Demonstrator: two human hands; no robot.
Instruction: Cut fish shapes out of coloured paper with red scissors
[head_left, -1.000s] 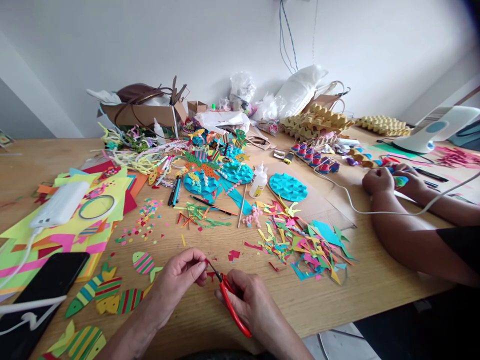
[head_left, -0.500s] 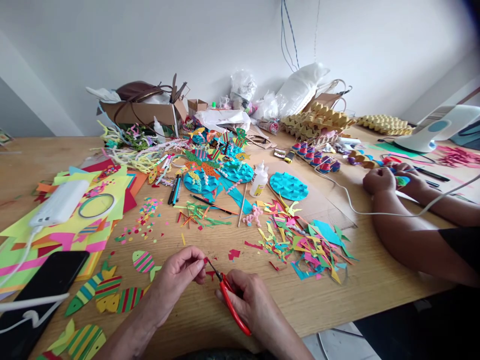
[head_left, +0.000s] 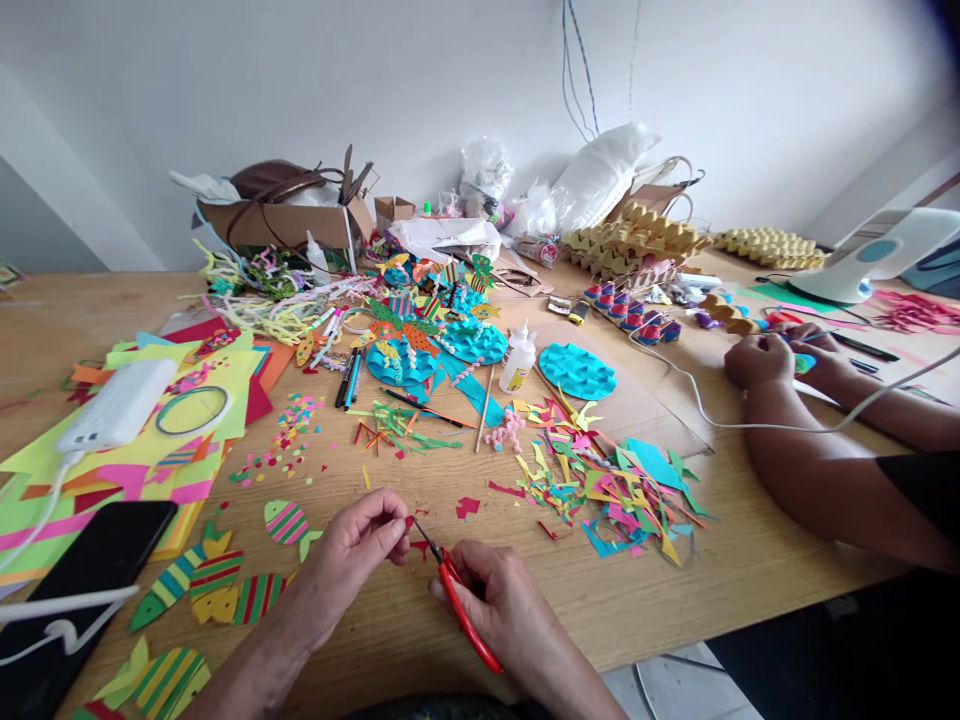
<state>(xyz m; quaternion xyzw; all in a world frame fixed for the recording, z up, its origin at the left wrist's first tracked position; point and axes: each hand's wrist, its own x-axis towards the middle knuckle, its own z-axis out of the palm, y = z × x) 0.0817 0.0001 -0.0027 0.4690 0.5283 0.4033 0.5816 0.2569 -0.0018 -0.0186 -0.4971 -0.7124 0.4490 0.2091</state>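
Between the fingertips of my left hand point(head_left: 367, 535) is a tiny red paper piece point(head_left: 409, 521). My right hand point(head_left: 487, 590) is wrapped round the red handles of a pair of scissors point(head_left: 466, 612). The dark blades point up and left, their tip at the red piece; I cannot tell whether the blades touch it. Red paper scraps point(head_left: 467, 508) lie just beyond the blades. To the left of my left hand are several striped paper fish, among them a pink and green one point(head_left: 286, 524) and a red and green one point(head_left: 259, 598).
Mixed paper offcuts point(head_left: 622, 490) spread to the right. A glue bottle point(head_left: 518, 362) stands by blue-painted egg-carton pieces point(head_left: 577, 371). At left lie coloured sheets, a power bank point(head_left: 118, 402) and a phone point(head_left: 105, 580). Another person's hands point(head_left: 780, 362) work at the right, near a white cable point(head_left: 697, 405).
Almost nothing differs. My left fingers and the red paper piece have shifted very slightly at the scissor tips.
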